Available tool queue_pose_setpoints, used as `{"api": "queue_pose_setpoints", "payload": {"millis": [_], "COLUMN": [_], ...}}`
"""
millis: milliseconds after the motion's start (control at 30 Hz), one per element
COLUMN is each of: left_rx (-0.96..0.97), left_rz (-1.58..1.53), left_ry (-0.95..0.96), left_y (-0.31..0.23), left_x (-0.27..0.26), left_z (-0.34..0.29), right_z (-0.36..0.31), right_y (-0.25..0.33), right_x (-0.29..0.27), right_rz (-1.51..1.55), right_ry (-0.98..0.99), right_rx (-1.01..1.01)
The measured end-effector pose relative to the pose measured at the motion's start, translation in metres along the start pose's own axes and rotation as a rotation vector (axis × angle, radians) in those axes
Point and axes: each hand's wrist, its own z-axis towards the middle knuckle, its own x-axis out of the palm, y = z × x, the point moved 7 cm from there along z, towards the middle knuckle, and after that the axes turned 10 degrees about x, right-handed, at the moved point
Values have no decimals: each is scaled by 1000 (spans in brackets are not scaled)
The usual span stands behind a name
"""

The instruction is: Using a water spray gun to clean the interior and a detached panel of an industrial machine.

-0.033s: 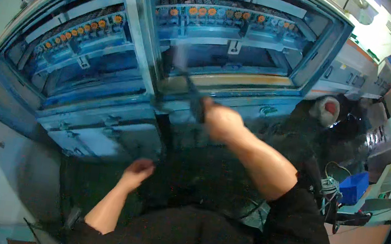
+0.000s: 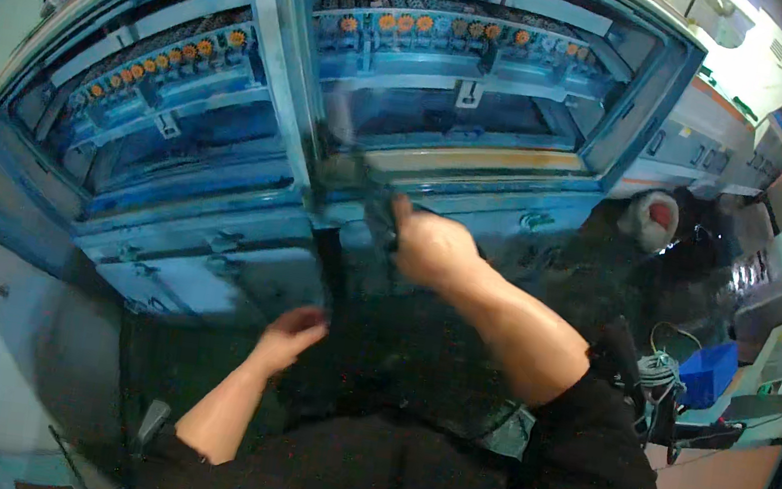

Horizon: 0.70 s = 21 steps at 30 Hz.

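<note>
My right hand [image 2: 433, 248] is closed around the dark handle of a tool [image 2: 380, 208]. Its pale far end is blurred, so I cannot tell its exact kind. It points up and away, before the post between two openings of a blue machine [image 2: 509, 199]. Lower and to the left, my left hand [image 2: 293, 339] hangs loosely with nothing visible in it. Its fingers are slightly blurred and a little apart from the thumb. Below the openings, the machine's lower front panel [image 2: 255, 275] lies beyond the left hand.
Rows of orange toothed wheels [image 2: 404, 25] line the inside of both openings. To the right are a blue bin [image 2: 707, 375], a bundle of pale cable [image 2: 660, 374] and a pale round container with something red inside [image 2: 655, 221]. A grey wall [image 2: 26, 321] stands at the left.
My right hand and the tool have shifted slightly left and down. My left hand has moved a little to the right, its thumb now showing more clearly.
</note>
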Motion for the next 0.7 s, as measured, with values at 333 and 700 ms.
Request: {"api": "queue_pose_setpoints", "payload": {"millis": [333, 700], "left_rx": [-1, -145], "left_rz": [-1027, -1213], "left_ry": [292, 66], "left_y": [-89, -81], "left_x": [93, 103], "left_z": [28, 24], "right_z": [-53, -149], "right_y": [70, 59], "right_x": [32, 34], "right_rz": [1, 144], "right_ry": [-26, -21], "right_rx": [155, 77]}}
